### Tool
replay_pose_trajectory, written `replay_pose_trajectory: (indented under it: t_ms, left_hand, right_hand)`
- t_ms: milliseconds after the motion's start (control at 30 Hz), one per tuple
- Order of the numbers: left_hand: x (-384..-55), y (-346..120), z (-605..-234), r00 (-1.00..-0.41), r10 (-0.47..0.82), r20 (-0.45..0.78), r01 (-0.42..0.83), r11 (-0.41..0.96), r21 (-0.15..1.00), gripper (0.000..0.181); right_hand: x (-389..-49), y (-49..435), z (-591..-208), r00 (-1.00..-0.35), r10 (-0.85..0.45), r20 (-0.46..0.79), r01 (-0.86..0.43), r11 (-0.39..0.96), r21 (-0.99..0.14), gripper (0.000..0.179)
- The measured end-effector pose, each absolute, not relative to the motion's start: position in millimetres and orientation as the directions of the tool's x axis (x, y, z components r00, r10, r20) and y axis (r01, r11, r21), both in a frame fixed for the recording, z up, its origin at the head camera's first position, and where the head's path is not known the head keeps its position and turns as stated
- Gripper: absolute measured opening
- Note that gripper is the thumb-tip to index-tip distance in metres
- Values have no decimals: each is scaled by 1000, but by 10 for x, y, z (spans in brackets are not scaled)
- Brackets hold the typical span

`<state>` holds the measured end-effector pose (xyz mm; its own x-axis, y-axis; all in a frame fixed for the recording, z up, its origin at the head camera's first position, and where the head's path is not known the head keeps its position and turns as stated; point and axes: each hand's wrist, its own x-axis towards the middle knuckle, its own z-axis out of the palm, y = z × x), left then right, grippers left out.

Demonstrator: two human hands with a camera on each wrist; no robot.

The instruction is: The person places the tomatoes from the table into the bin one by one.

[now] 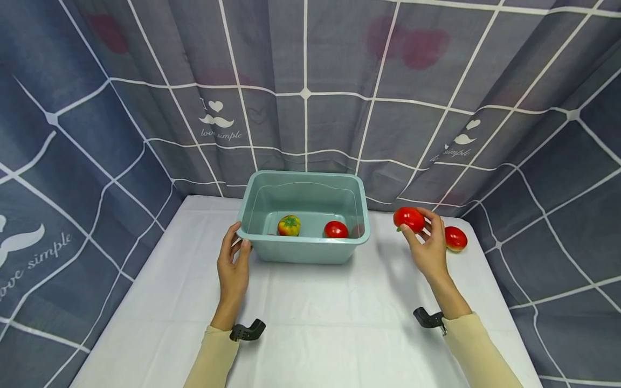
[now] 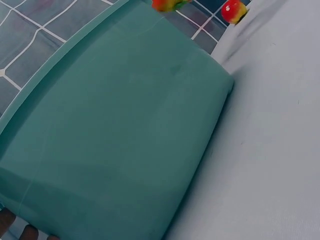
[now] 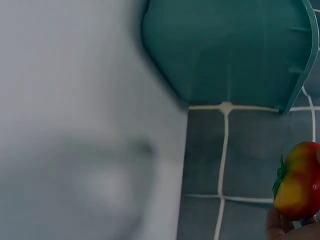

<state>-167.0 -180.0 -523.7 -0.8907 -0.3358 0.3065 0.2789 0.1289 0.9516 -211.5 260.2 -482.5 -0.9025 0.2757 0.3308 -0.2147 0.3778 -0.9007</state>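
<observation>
A red tomato [image 1: 408,220] is pinched in my right hand [image 1: 429,243], lifted off the table to the right of a light green plastic bin [image 1: 301,250]. In the right wrist view this tomato [image 3: 298,181] shows a yellow patch and green leaves. My left hand [image 1: 234,269] grips the near left corner of the bin's rim, thumb outside. Inside the bin lie a yellow-green and red tomato [image 1: 289,226] and a red tomato [image 1: 336,229]. One more red tomato [image 1: 455,238] rests on the table just right of my right hand.
A white cloth covers the table [image 1: 320,334]. Grey-blue curtains [image 1: 339,124] with white lines hang behind it and on both sides, close to the bin's far edge. A black wrist camera mount [image 1: 248,330] sits on the left wrist, another [image 1: 428,318] on the right.
</observation>
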Motion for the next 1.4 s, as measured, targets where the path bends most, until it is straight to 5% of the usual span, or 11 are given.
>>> replay_pose_trajectory:
  t_ms: [567,1067,1400]
  left_hand:
    - [-1671,-1820,-5245,-882,-332,333,305,136,943,50]
    - [-1679,-1822,-5257,-889,-317,332,311,115,943,50]
    - [-1684,-1822,-5247,-886,-314,340,324,104,940,50]
  right_hand:
    - [-2468,1997,-4355,-882,42,469,-425,356,-832,61]
    - [-2791,1542,-4142,-849,-303,433,-528,461,-713,58]
    - [-2872,1381,-4163,-796,-383,469,-605,476,-638,36]
